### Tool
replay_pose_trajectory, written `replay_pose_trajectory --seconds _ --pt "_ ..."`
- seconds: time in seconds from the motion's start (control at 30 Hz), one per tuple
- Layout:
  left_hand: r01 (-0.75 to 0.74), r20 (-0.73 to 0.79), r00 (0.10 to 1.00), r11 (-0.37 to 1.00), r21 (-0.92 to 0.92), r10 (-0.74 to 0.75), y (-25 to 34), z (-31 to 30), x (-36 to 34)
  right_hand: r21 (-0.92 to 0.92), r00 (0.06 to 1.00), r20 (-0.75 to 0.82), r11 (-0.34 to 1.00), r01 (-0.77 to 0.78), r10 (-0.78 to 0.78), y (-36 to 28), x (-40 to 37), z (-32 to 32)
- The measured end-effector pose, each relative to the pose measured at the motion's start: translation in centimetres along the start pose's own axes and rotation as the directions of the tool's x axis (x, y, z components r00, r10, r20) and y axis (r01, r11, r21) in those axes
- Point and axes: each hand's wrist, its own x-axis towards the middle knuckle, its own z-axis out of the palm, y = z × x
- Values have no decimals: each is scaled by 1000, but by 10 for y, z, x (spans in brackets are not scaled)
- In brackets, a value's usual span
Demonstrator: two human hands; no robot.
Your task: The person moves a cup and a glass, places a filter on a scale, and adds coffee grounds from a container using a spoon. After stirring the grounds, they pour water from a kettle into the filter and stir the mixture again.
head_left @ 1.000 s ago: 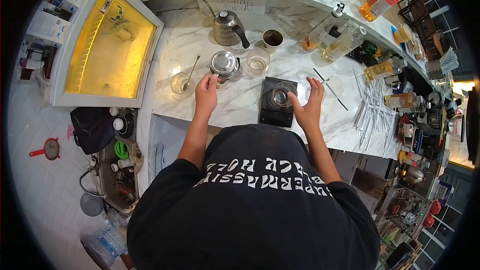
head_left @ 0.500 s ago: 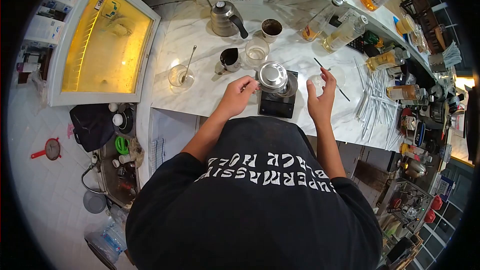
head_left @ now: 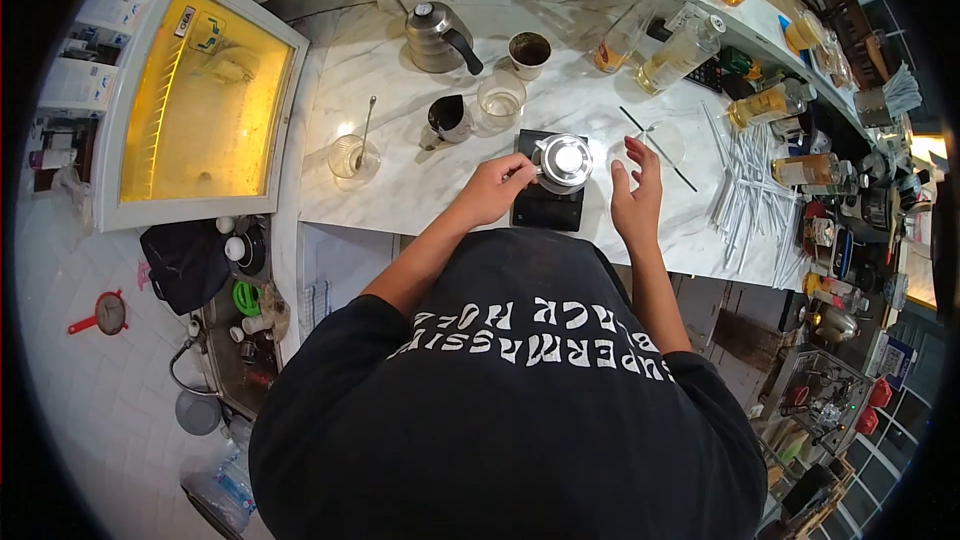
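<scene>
In the head view, the dark fisheye rim cuts off the corners, and the person's black shirt hides the near edge of the marble bench [head_left: 430,185]. Whatever stands under the steel dripper [head_left: 563,162] is covered by it. The bottles at the upper right crowd together too tightly to count. There is one black scale [head_left: 543,212], just above the frame's centre, and the one steel dripper sits on it, round, shiny and lidded, throwing a bright glare spot. The left hand [head_left: 492,192] has its grip clamped on the dripper's left edge, though whether on a small handle is hard to make out. The right hand [head_left: 636,198] stands just right of the dripper, its grip apart, fingers spread, touching nothing. Further up the bench stand one kettle [head_left: 432,35], one cup of dark grounds [head_left: 528,50], one small metal jug [head_left: 447,117] and two glasses: an empty glass [head_left: 498,100] and a glass with a spoon [head_left: 352,156]. White straws [head_left: 745,190] lie on the right.
</scene>
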Motion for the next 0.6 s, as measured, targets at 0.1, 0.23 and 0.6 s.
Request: replay_pose_trajectory --seconds 0.1,0.23,0.6 --pt "27 -11 1000 1000 -7 -27 0 1 1 26 997 79 1000 2 -5 -10 -1 -2" --pt "63 -32 997 996 -55 -65 5 2 1 29 976 182 993 118 -121 -11 -2 -1" --pt "15 -103 994 992 -125 -28 -15 5 1 -38 908 344 963 268 -239 -28 7 6"
